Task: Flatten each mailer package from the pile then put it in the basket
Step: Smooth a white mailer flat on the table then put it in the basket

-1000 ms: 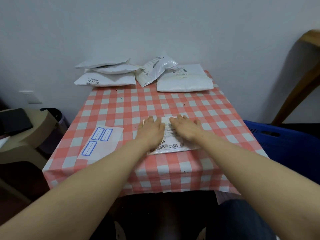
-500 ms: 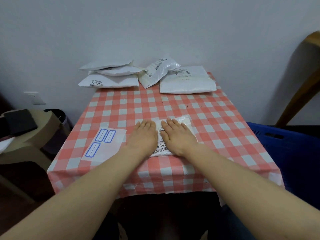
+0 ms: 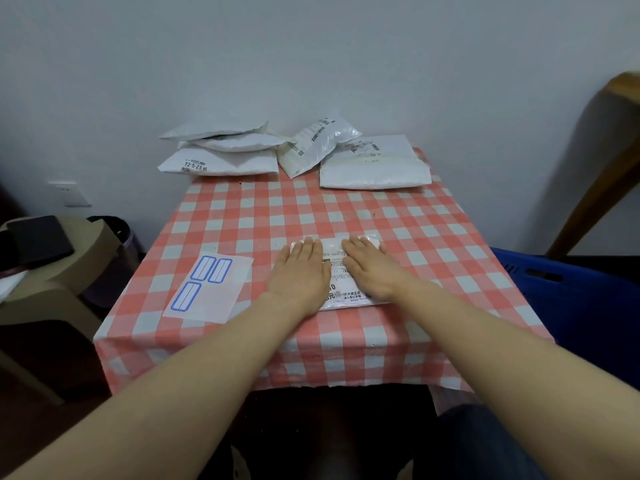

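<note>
Near the front edge of the bench (image 3: 433,237), left grip (image 3: 299,271) and right grip (image 3: 372,268) both press flat-fingered on the mailer (image 3: 335,271), clutching nothing, so a lopsided shove could probably skid it off the edge instead of toward the blue basket (image 3: 554,289) at right.

Both hands lie flat, fingers straight, on a white mailer (image 3: 341,287) near the front of the checked tablecloth (image 3: 433,244); the left hand (image 3: 300,271) covers its left part, the right hand (image 3: 372,268) its right part; a label sheet (image 3: 207,289) lies just beside on the left; the pile of mailers (image 3: 294,154) sits at the far edge; a blue basket (image 3: 571,299) stands at the right.
</note>
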Tool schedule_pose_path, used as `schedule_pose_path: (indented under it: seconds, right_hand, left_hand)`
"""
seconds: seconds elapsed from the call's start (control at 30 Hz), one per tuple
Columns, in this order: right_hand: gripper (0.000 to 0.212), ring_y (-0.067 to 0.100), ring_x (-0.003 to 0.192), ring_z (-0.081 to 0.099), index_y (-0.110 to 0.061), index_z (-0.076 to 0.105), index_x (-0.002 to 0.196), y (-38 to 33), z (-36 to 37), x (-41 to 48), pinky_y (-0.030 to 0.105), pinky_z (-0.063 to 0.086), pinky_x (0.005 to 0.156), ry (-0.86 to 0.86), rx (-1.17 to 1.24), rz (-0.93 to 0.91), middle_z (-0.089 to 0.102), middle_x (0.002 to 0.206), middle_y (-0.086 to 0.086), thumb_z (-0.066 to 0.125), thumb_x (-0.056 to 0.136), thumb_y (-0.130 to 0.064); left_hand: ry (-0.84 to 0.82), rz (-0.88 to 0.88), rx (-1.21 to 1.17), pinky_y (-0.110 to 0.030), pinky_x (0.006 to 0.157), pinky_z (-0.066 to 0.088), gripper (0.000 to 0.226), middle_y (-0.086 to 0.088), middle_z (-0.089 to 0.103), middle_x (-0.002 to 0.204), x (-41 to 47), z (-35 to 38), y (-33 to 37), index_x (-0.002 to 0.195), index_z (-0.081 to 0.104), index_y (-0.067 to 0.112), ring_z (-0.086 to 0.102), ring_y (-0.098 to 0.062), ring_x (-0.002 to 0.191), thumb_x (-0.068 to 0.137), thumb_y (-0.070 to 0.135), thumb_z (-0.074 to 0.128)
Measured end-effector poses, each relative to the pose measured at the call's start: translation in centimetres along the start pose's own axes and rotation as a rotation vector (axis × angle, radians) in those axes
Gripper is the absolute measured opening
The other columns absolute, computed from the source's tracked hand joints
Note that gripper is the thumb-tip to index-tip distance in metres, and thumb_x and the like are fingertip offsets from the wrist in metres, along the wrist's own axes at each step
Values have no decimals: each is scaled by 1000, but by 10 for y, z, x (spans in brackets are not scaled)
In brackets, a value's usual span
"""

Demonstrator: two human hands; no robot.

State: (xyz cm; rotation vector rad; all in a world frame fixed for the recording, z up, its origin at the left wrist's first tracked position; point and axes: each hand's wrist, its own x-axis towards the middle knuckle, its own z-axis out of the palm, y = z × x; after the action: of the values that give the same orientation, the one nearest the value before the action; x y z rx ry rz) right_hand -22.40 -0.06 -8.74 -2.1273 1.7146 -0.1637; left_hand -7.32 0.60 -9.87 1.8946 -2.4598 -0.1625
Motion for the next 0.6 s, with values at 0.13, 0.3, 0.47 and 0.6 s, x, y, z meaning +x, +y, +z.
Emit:
schedule_pose_path:
  seconds: [0.13,0.3,0.47,0.6]
  right_hand:
    - [52,18,147,-2,-14,8,152,4,11,0,35,-1,117,2,-64,-13,2,160,4,17,105,-31]
    - [51,18,147,-1,-14,8,152,4,13,1,36,0,118,24,-111,-8,3,160,4,17,104,-31]
    - [51,21,147,1,-11,15,151,3,5,6,36,2,120,9,9,3,5,160,9,20,105,-30]
    - [51,21,147,-6,-25,8,152,2,14,2,39,-3,120,27,-30,-9,-1,160,3,16,103,-38]
  left_hand:
    - [-15,-12,-4,-34,118,-2,56,-9,4,160,1,4,0,151,4,8,3,-21,147,103,34,12]
    - [-49,-30,-28,-34,118,-2,56,-8,1,160,1,4,2,152,2,9,0,-21,147,103,34,11]
    - [-41,-6,-6,-37,118,-3,58,-8,4,160,3,-7,1,151,5,8,2,-20,147,103,39,10]
    - [-16,49,1,-36,119,-4,55,-4,1,160,0,0,-2,152,3,12,0,-18,147,103,37,10]
